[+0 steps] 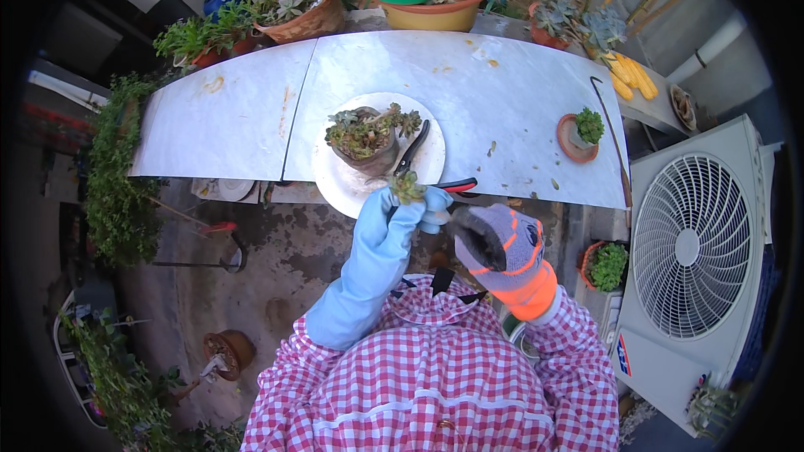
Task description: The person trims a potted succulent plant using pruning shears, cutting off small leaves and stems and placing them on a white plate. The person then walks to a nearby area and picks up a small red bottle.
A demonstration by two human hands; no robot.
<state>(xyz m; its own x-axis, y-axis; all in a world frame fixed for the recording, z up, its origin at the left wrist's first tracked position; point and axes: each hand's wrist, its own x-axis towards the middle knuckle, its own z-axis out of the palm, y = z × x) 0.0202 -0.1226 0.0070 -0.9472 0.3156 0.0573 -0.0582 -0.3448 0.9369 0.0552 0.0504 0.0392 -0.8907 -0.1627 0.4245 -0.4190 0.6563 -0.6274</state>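
Observation:
My left hand (384, 226), in a light blue rubber glove, pinches a small succulent cutting (407, 188) over the near rim of a white plate (428, 114). Close to its fingertips is my right hand (499, 248), in a grey and orange knit work glove with a dark palm. Its fingers are drawn together; whether something is between them is unclear. On the plate stands a weathered round pot (374, 162) with crowded succulents (361, 138), some stems leaning right. Pruning shears (414, 147) lie beside it with handles spread, partly hidden behind my left hand.
The plate rests on a white tabletop (521, 94) with scattered fallen leaves. To the right are a small potted succulent (589, 125) on a terracotta saucer (567, 138) and a thin hooked rod (609, 119). Planters (301, 19) line the far edge. An air-conditioner unit (691, 251) stands at right.

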